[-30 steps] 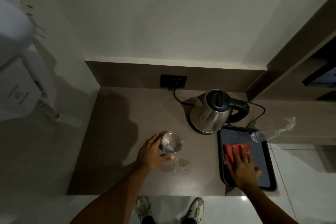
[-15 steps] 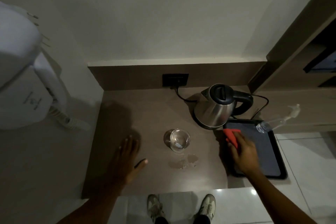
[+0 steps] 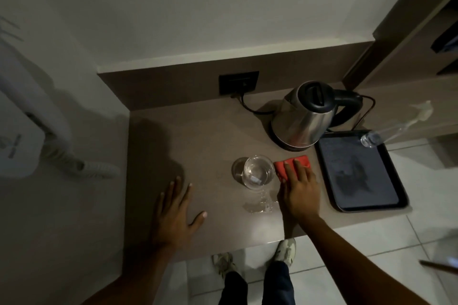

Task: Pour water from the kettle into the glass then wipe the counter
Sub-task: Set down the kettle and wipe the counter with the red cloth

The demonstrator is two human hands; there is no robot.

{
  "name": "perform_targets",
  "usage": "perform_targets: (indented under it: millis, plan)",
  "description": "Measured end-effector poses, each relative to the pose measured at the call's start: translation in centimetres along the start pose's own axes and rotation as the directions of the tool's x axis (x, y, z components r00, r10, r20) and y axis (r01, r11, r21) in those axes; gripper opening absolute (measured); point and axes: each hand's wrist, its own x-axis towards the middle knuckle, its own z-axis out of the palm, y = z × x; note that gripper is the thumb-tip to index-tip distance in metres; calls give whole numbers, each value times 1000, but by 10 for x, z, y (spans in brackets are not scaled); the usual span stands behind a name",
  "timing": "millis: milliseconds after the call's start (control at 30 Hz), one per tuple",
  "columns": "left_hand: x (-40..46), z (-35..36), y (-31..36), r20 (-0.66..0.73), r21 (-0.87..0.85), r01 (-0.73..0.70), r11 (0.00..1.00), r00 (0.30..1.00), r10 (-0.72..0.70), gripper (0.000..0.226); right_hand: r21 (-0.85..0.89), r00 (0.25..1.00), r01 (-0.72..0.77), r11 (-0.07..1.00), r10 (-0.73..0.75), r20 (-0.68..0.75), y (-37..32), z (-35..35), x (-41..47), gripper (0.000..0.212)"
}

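Observation:
A clear glass [image 3: 257,171] with water in it stands in the middle of the brown counter [image 3: 203,136]. A small puddle of water [image 3: 260,204] lies just in front of the glass. My right hand [image 3: 298,190] presses a folded red cloth [image 3: 290,164] flat on the counter, right beside the glass. My left hand [image 3: 174,213] lies flat on the counter to the left, fingers spread, holding nothing. The steel kettle [image 3: 304,116] with a black lid and handle sits on its base behind the cloth.
A black tray [image 3: 386,203] lies at the counter's right end, with a clear plastic bottle [image 3: 381,135] at its far corner. A cord runs from the kettle to a black wall socket [image 3: 238,82]. A white wall-mounted device with a coiled hose [image 3: 81,166] hangs at left.
My right hand has carried the red cloth from the tray onto the counter next to the glass. My left hand let go of the glass and now rests flat on the counter.

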Motion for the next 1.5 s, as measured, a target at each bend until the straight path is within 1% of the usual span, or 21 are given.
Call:
perform_targets:
  millis: [133, 233, 433, 533, 700, 833, 1000, 1133, 1267, 1300, 1433, 1500]
  plan:
    - [2, 3, -4, 18, 14, -10, 1000, 1000, 9, 89, 38, 1000, -19, 999, 19, 14, -15, 7, -29, 57]
    - [3, 5, -4, 33, -17, -7, 1000, 999, 8, 89, 59, 1000, -18, 998, 18, 15, -25, 12, -53, 59]
    - [3, 8, -4, 10, -28, -7, 1000, 1000, 8, 89, 91, 998, 30, 995, -35, 56, -50, 25, -94, 71]
    - [2, 8, -4, 1, -40, -8, 999, 1000, 8, 90, 100, 991, 79, 992, -89, 98, -68, 30, -104, 73]
    - [3, 11, -5, 5, -55, -10, 998, 1000, 10, 89, 130, 971, 211, 969, -223, 86, -100, 34, -99, 57]
    - [3, 16, -8, -8, -47, -14, 999, 1000, 13, 87, 82, 936, 339, 937, -345, 69, -125, 36, -81, 59]
    - [2, 15, -8, -36, -35, -6, 999, 999, 5, 86, 41, 922, 368, 929, -371, 109, -142, 41, -63, 63]
    - [1, 13, -6, -47, -55, -11, 998, 999, 9, 86, 61, 895, 417, 907, -422, 148, -131, 39, -69, 57]
    - [2, 11, -6, -47, -31, -10, 999, 999, 9, 88, 20, 853, 496, 868, -492, 176, -102, 35, -83, 55]
    - [3, 10, -6, -44, -25, -8, 1000, 999, 7, 88, 5, 842, 515, 857, -507, 186, -92, 34, -86, 58]
    - [4, 11, -7, -34, -14, -11, 1000, 999, 10, 89, -72, 817, 552, 831, -521, 246, -48, 24, -90, 82]
    - [4, 12, -8, -30, -10, -12, 1000, 999, 11, 89, -103, 821, 547, 831, -507, 262, -26, 17, -87, 86]
